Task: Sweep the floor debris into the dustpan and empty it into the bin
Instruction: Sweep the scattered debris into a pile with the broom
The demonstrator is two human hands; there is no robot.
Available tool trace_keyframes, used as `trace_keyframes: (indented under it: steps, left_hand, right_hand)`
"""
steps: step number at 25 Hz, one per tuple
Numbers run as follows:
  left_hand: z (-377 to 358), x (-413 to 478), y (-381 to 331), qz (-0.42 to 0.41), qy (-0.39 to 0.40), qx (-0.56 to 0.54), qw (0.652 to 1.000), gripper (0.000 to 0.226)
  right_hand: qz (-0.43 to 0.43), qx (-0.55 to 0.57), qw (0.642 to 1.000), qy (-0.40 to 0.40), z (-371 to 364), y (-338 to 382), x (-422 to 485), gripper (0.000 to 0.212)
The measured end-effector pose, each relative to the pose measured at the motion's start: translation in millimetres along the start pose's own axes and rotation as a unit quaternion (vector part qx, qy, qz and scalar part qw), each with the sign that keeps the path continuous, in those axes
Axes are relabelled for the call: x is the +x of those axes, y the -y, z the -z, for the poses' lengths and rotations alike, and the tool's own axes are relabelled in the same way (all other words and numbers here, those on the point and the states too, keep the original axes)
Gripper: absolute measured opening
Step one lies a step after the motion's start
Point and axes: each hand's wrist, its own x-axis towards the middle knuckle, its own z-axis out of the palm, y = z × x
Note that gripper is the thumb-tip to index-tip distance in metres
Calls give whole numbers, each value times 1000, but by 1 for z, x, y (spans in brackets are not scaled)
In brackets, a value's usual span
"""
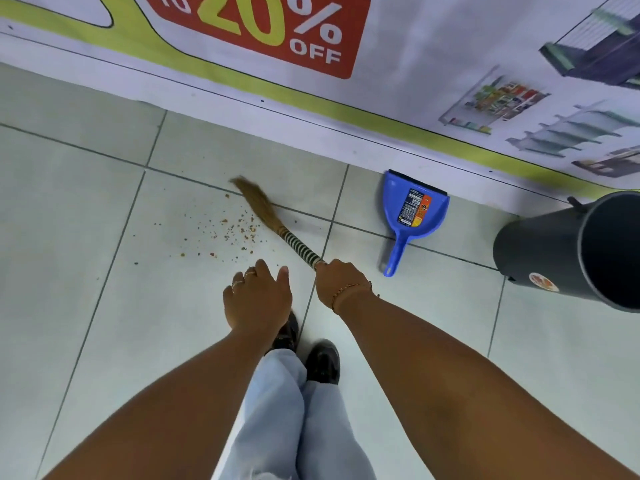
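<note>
The debris (228, 233) is a loose scatter of small brown crumbs on the floor (69, 202), which is made of pale, smooth, square tiles with dark thin joints. The crumbs lie mostly in one tile, just to the left of the broom head, and a few are spread apart toward the person's feet.

The broom (273, 221) is short. Its head is a soft bunch of brown natural fibres that curves to a thin tip, and its handle is wrapped in a striped dark and light band. The tip touches the floor at a tile joint.

The right hand (341, 284) is closed around the end of the broom handle; a thin bracelet is on the wrist. The left hand (258, 299) holds nothing: it hangs over the floor with the fingers loosely apart and slightly bent, and rings show on two fingers.

The dustpan (414, 213) is of blue glossy plastic, wide and flat with a narrow handle, and it has a printed label inside. It lies on the floor at the foot of the wall, its dark front lip against a printed banner (311, 36). The bin (571, 251) is a dark round plastic container, open at the top, near the right edge, well apart from the crumbs.
</note>
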Motion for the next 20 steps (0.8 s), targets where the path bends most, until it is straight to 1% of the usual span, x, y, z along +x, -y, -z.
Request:
trace_keyframes:
  steps: [2, 4, 7, 9, 10, 12, 14, 17, 20]
  left_hand:
    - [0, -9, 4, -15, -4, -6, 1000, 51]
    - [-1, -20, 12, -18, 8, -16, 1000, 52]
    - [-8, -37, 30, -27, 21, -15, 999, 51]
    - [-15, -46, 46, -36, 27, -8, 999, 49]
    - [-19, -47, 55, -40, 31, -6, 999, 49]
    - [-26, -48, 72, -46, 39, -8, 998, 50]
    - [-31, -49, 89, -55, 32, -2, 998, 51]
    - [-36, -51, 124, -58, 9, 27, 998, 50]
    - [-41, -50, 171, -50, 17, 35, 998, 49]
  right_hand:
    - [18, 15, 1000, -15, -6, -6, -17, 45]
    - [7, 43, 999, -27, -16, -18, -35, 51]
    - [-71, 79, 994, -35, -39, -33, -53, 55]
    - [-137, 108, 984, -18, -56, -32, -60, 49]
    - [-157, 123, 980, 1, -66, -27, -61, 45]
    - [-161, 142, 976, 43, -85, -6, -62, 41]
    - [-148, 154, 975, 61, -101, 22, -61, 40]
    - [-131, 156, 978, 46, -116, 68, -50, 40]
    - [-116, 152, 981, 30, -127, 116, -38, 40]
